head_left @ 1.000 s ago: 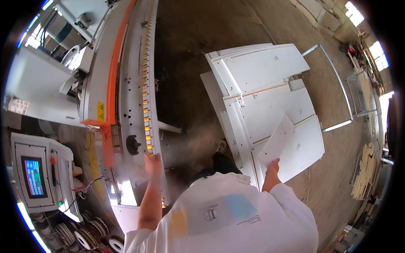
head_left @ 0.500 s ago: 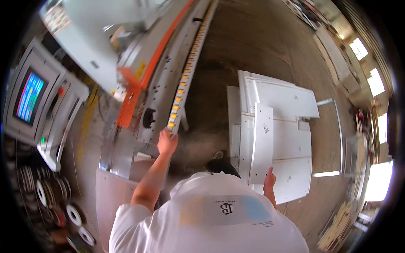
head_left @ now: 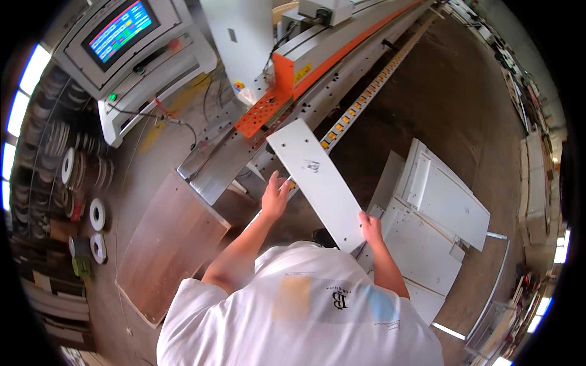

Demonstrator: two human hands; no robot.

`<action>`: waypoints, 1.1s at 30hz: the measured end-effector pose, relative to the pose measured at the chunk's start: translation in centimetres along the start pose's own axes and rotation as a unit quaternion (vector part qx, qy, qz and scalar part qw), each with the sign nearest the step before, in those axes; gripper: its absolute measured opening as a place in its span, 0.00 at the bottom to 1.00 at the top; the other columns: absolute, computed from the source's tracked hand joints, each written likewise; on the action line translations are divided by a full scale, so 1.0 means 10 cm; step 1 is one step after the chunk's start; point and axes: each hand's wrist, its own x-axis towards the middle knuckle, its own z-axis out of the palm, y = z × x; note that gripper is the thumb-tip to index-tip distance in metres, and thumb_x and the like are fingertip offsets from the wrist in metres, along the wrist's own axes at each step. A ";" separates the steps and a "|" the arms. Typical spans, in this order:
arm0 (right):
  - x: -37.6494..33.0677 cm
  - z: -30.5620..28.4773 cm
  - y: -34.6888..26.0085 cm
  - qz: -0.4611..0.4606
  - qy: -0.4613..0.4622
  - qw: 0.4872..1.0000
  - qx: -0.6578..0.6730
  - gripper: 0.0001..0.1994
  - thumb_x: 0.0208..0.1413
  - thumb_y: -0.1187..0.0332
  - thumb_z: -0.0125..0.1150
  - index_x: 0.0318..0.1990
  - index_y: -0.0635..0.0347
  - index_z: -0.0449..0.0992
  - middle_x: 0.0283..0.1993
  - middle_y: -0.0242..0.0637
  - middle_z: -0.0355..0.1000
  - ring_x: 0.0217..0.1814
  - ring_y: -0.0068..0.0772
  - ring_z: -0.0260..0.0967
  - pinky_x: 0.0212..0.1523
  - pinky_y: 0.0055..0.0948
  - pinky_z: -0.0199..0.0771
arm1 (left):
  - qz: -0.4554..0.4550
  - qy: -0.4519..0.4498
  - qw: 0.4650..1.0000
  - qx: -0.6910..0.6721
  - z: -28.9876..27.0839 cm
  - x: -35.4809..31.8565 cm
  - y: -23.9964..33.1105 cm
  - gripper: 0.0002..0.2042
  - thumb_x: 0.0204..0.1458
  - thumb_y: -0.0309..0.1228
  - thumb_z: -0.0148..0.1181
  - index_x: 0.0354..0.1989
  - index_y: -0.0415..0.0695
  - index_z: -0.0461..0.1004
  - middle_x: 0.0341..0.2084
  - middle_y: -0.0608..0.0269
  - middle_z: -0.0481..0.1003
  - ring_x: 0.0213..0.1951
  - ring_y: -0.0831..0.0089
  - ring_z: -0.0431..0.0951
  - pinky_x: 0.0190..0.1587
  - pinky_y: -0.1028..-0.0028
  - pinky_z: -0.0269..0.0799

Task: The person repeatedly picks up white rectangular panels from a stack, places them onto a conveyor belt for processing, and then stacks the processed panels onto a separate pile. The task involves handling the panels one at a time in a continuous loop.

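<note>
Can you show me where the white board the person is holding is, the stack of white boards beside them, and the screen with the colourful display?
white board (head_left: 317, 180), head view, middle of its flat face.
stack of white boards (head_left: 445, 204), head view, top panel's face.
screen (head_left: 120, 28), head view, centre of the lit display.

White panel (head_left: 320, 183); orange-and-grey machine (head_left: 305, 67); reddish-brown board (head_left: 168, 250); white stacked panels (head_left: 433, 226).

A long edge-banding machine (head_left: 317, 67) with an orange guard runs toward the upper right. A control console with a lit colour screen (head_left: 122, 30) stands upper left. Rolls of edge banding (head_left: 79, 177) hang along the left wall. A brown board (head_left: 165, 250) lies beside the machine. White panels (head_left: 439, 207) are stacked on a cart at right.
</note>
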 end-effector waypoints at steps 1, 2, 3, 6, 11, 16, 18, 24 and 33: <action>0.09 0.09 -0.16 0.007 -0.025 0.999 -0.031 0.24 0.63 0.49 0.55 0.31 0.64 0.79 0.23 0.43 0.73 0.27 0.34 0.71 0.34 0.33 0.70 | -0.027 0.001 1.000 -0.004 -0.05 -0.04 0.05 0.32 0.63 0.42 0.51 0.69 0.36 0.52 0.51 0.53 0.77 0.50 0.59 0.77 0.55 0.67 0.69; 0.16 0.17 -0.32 0.014 -0.048 0.997 -0.061 0.24 0.63 0.49 0.54 0.31 0.63 0.80 0.24 0.43 0.74 0.29 0.36 0.73 0.35 0.34 0.71 | -0.055 -0.011 0.998 -0.032 -0.10 -0.04 0.10 0.36 0.61 0.40 0.55 0.70 0.35 0.45 0.45 0.51 0.78 0.44 0.60 0.79 0.50 0.67 0.71; 0.24 0.25 -0.49 0.017 -0.072 0.993 -0.092 0.24 0.63 0.48 0.54 0.32 0.63 0.80 0.25 0.44 0.74 0.30 0.37 0.75 0.37 0.34 0.72 | -0.065 0.021 0.997 -0.029 -0.13 -0.05 0.05 0.36 0.61 0.38 0.56 0.71 0.36 0.44 0.43 0.51 0.78 0.42 0.60 0.79 0.48 0.67 0.72; 0.52 0.42 -0.71 0.010 -0.111 0.991 -0.077 0.24 0.63 0.47 0.53 0.35 0.62 0.80 0.29 0.44 0.77 0.35 0.39 0.76 0.40 0.33 0.72 | -0.138 0.089 0.982 -0.092 -0.14 0.01 0.04 0.38 0.58 0.31 0.58 0.73 0.42 0.41 0.36 0.52 0.78 0.32 0.67 0.78 0.34 0.69 0.73; 0.75 0.48 -0.78 -0.023 -0.160 0.974 0.157 0.24 0.63 0.48 0.54 0.50 0.62 0.76 0.44 0.37 0.77 0.43 0.29 0.74 0.44 0.27 0.71 | -0.174 0.177 0.930 -0.273 -0.24 0.25 0.07 0.37 0.60 0.28 0.56 0.74 0.51 0.41 0.32 0.59 0.75 0.24 0.78 0.72 0.20 0.74 0.66; 0.61 0.35 -0.68 0.103 -0.144 0.946 0.270 0.26 0.64 0.47 0.53 0.60 0.56 0.69 0.51 0.34 0.73 0.43 0.25 0.73 0.39 0.24 0.72 | -0.175 0.199 0.883 -0.386 -0.22 0.41 0.13 0.36 0.61 0.26 0.53 0.75 0.55 0.41 0.40 0.58 0.73 0.30 0.73 0.77 0.24 0.72 0.76; 0.51 0.28 -0.40 0.116 -0.124 0.946 0.276 0.24 0.64 0.48 0.52 0.59 0.55 0.69 0.51 0.36 0.74 0.38 0.24 0.74 0.36 0.24 0.72 | -0.175 0.199 0.884 -0.385 -0.16 0.48 0.13 0.37 0.61 0.25 0.53 0.75 0.56 0.41 0.39 0.59 0.74 0.28 0.73 0.77 0.24 0.71 0.77; -0.07 -0.06 0.50 0.252 -0.128 0.924 0.257 0.24 0.63 0.49 0.55 0.57 0.56 0.69 0.45 0.37 0.77 0.33 0.24 0.74 0.30 0.23 0.69 | -0.171 0.201 0.893 -0.364 0.05 0.75 0.18 0.36 0.60 0.24 0.53 0.75 0.57 0.45 0.30 0.63 0.76 0.21 0.74 0.76 0.21 0.71 0.76; -0.78 -0.46 1.55 0.383 -0.085 0.893 0.220 0.25 0.60 0.46 0.57 0.52 0.57 0.72 0.40 0.35 0.79 0.32 0.26 0.75 0.30 0.28 0.70 | -0.133 0.175 0.898 -0.381 0.58 1.42 0.43 0.37 0.58 0.22 0.53 0.74 0.59 0.46 0.30 0.65 0.75 0.21 0.75 0.74 0.20 0.70 0.76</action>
